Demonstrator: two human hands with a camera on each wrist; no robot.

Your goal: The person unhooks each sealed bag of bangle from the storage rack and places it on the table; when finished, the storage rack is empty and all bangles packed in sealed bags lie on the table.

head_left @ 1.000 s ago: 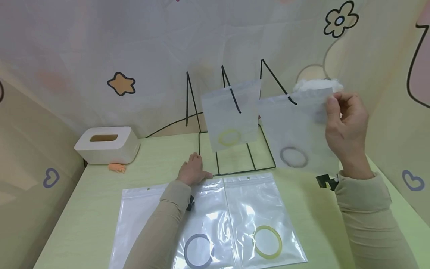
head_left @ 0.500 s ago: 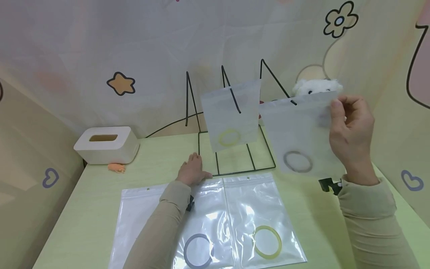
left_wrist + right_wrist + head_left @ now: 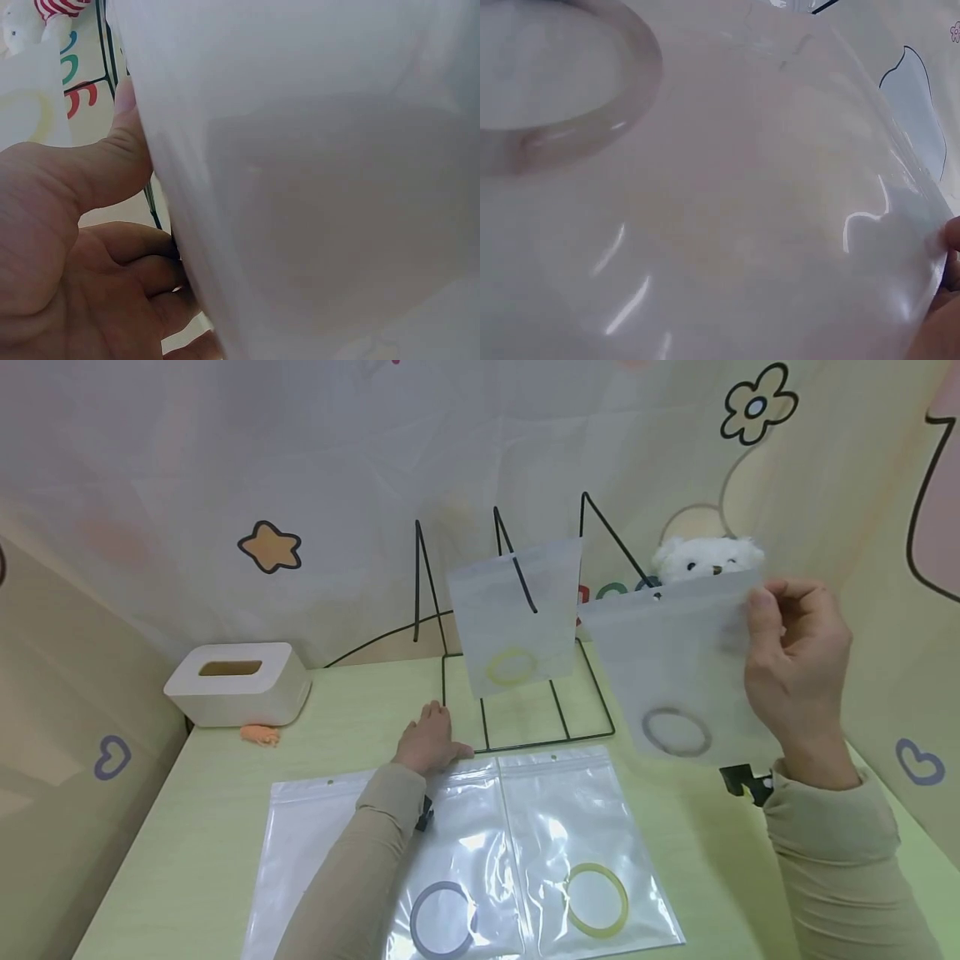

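My right hand (image 3: 801, 677) pinches the upper right corner of a translucent zip bag (image 3: 720, 652) with a dull purple-brown bangle (image 3: 677, 732) inside. The bag's punched hole lies at the tip of the right hook; whether they still touch I cannot tell. In the right wrist view the bangle (image 3: 622, 112) shows large through the plastic. A second bag (image 3: 517, 610), with a yellow bangle (image 3: 513, 667), hangs on the middle hook. My left hand (image 3: 426, 742) holds the front left corner of the black wire rack's base (image 3: 543, 742). A pale blurred surface covers much of the left wrist view.
Zip bags (image 3: 465, 802) lie flat at the front, one with a lilac bangle (image 3: 414, 918), one with a yellow bangle (image 3: 625, 902). A white tissue box (image 3: 247, 689) and a small orange object (image 3: 260, 735) stand left. A white plush bear (image 3: 697, 557) sits behind the held bag.
My right hand and its bag have moved right and slightly down. The hook's end, earlier in front of the bag, now stops at its top edge. The left hand has stayed put.
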